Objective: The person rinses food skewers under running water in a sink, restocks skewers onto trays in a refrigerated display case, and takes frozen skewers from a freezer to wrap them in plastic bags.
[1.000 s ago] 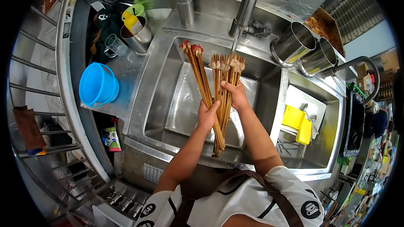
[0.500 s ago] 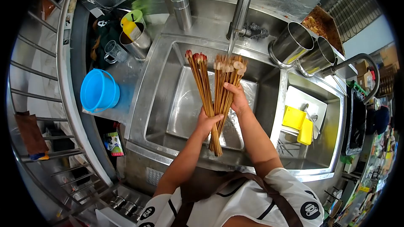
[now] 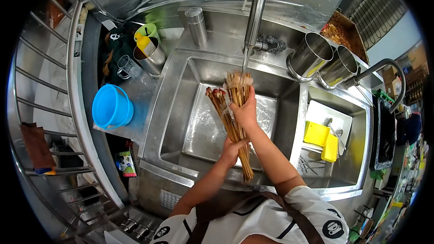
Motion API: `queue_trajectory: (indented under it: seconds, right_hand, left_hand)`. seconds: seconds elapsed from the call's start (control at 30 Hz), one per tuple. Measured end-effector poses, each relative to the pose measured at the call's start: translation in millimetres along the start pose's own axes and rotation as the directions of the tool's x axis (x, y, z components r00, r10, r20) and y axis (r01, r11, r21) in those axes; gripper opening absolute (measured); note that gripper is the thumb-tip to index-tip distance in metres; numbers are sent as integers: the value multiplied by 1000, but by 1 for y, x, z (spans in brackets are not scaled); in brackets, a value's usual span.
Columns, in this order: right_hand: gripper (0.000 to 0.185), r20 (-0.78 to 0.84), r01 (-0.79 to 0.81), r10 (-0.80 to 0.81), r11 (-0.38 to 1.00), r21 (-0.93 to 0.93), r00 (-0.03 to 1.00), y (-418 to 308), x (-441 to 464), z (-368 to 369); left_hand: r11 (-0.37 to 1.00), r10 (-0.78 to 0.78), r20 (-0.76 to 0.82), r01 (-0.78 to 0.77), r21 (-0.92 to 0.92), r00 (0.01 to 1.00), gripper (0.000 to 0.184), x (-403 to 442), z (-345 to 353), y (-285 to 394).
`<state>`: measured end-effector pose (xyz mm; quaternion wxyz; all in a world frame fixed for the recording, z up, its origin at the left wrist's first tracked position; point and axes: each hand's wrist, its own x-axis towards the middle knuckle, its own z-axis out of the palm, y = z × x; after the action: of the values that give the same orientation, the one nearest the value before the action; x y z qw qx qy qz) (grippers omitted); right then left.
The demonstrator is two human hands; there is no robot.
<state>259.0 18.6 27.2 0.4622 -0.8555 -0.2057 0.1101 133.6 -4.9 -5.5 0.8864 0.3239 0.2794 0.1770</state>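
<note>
Two bundles of thin wooden skewers are held over the large sink basin [image 3: 203, 126]. The left bundle [image 3: 220, 107] has dark red pieces on its tips. Pale, roundish pieces top the right bundle [image 3: 237, 91]. My left hand [image 3: 230, 151] is closed around the lower part of the skewers, where the bundles cross. Higher up, my right hand [image 3: 245, 113] grips the right bundle just below its pale tips. From the faucet [image 3: 256, 13] a stream of water falls onto those tips. The skewers' lower ends point toward me.
A blue bucket [image 3: 112, 107] stands on the left counter near a clear mug [image 3: 129, 67]. Two steel cylinders [image 3: 312, 54] sit at the back right. The smaller right basin holds yellow containers [image 3: 316, 133] and a white tray [image 3: 342, 117]. A lidded steel canister [image 3: 196, 27] stands behind the sink.
The bundles have come closer together and tilted, with their tips lower in view. My right hand has moved left and turned over the right bundle. Water now hits the pale tips.
</note>
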Motion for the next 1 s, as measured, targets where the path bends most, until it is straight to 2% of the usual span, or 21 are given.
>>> queue_trajectory:
  seconds: [0.03,0.1,0.17,0.23,0.3,0.37,0.47,0.53,0.57,0.63,0.67,0.7,0.77,0.93,1.0]
  right_hand:
    - [86,0,0,0,1000,-1,1000,3,-3,0]
    - [81,156,8,-63,944,331,986,10,-7,-2]
    - [60,231,-156,45,858,489,972,17,-7,-7]
    - [49,287,-252,113,822,511,951,17,-3,-8]
    - [44,269,-234,95,800,553,959,13,-3,-4]
    - [40,254,-215,75,779,589,964,9,-5,-2]
    - [33,268,-274,133,750,601,954,1,-6,-3]
    - [29,503,-531,225,575,623,834,4,2,-13]
    - [29,507,-531,222,578,619,833,8,7,-17]
    - [26,655,-652,178,455,607,734,10,14,-23]
    - [20,590,-583,185,537,610,786,10,12,-20]
    - [20,590,-583,184,539,608,786,12,13,-16]
    - [15,489,-439,155,714,545,858,19,16,-6]
    - [14,440,-399,166,758,515,883,13,13,0]
    - [21,341,-291,130,828,479,931,12,14,2]
  left_hand:
    - [1000,0,0,0,-1,1000,31,0,-2,-1]
    - [999,-35,25,35,-8,999,29,-3,-4,2]
    - [998,-65,17,65,0,998,28,-9,-5,7]
    - [995,-101,31,101,-19,994,26,-12,-4,12]
    - [997,-76,42,77,-19,996,25,-13,-4,10]
    - [994,-95,39,93,65,995,23,-17,-4,8]
    - [997,-54,10,53,50,999,21,-18,-10,-2]
    - [997,-42,-5,42,64,999,23,-20,-10,1]
    - [996,-47,-20,48,77,999,25,-22,-12,4]
    - [995,-49,-39,53,87,998,27,-25,-15,8]
    - [994,-55,-36,58,92,998,29,-25,-16,10]
    - [993,-61,-32,64,98,998,32,-24,-16,11]
    - [996,-52,-37,54,66,998,33,-26,-14,11]
    - [998,-20,-23,21,59,1000,37,-28,-19,6]
    - [994,-28,-10,29,104,1000,37,-27,-20,7]
